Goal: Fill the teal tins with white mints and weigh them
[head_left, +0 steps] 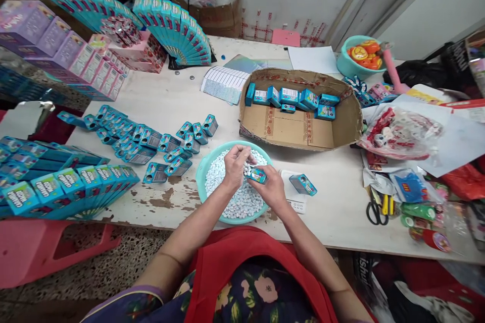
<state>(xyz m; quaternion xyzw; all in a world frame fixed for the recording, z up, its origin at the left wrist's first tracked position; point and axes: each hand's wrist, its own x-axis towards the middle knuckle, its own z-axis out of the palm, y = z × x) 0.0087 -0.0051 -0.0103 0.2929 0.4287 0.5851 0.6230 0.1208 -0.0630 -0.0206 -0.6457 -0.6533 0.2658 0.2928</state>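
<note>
- One blue container (257, 175) is above the bowl (200, 181), by the table's (341, 212) near edge; the right hand (271, 186) is clamped on its sides.
- The left hand (235, 165) has fingers bent in beside the container; whether they grip any white pieces (240, 206) cannot be told.
- The container looks light, stiff and perhaps slippery; its long sides seem the best hold.
- The pieces look hard and likely to roll.
- Counted: two hands, one bowl, one cardboard box (290, 133) with about eight containers; the pieces are uncountable.
</note>
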